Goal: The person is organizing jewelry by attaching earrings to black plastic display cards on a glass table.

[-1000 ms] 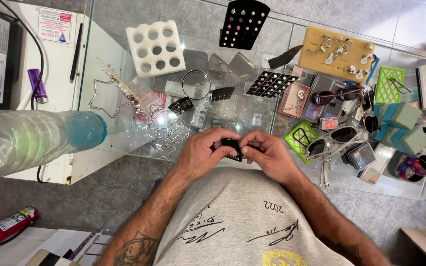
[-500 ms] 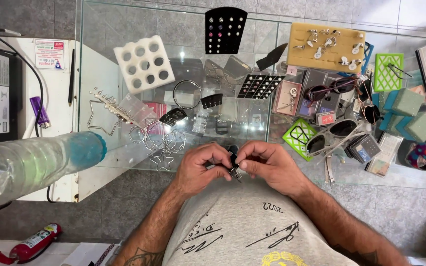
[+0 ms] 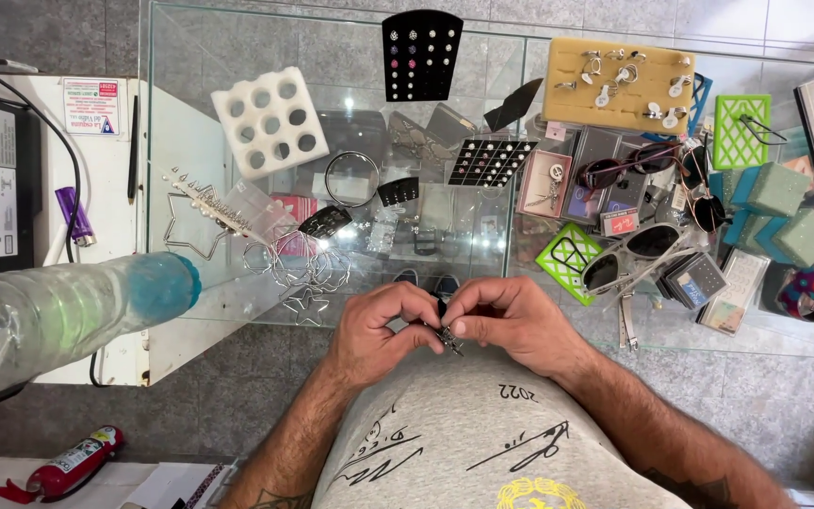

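Head camera is looking straight down, and both hands are meeting at the lower middle of the frame, just above the grey shirt (image 3: pixel 482 443). The left hand (image 3: pixel 379 330) and the right hand (image 3: pixel 511 325) are pinching a small dark metal piece (image 3: pixel 448 337) between thumb and forefinger tips, so both sets of fingers are clenched on it, not released. The piece is sitting in the narrow gap between the two hands, touching both, and neither hand is lying clearly nearer. Its long axis is running slantwise, from upper left down to lower right, with the lower end poking out below the right thumb. What kind of piece it is stays too small to tell. Above the hands, the glass counter (image 3: pixel 237 292) is carrying wire star shapes (image 3: pixel 305 303) and white sunglasses (image 3: pixel 635 254), well apart from the fingers
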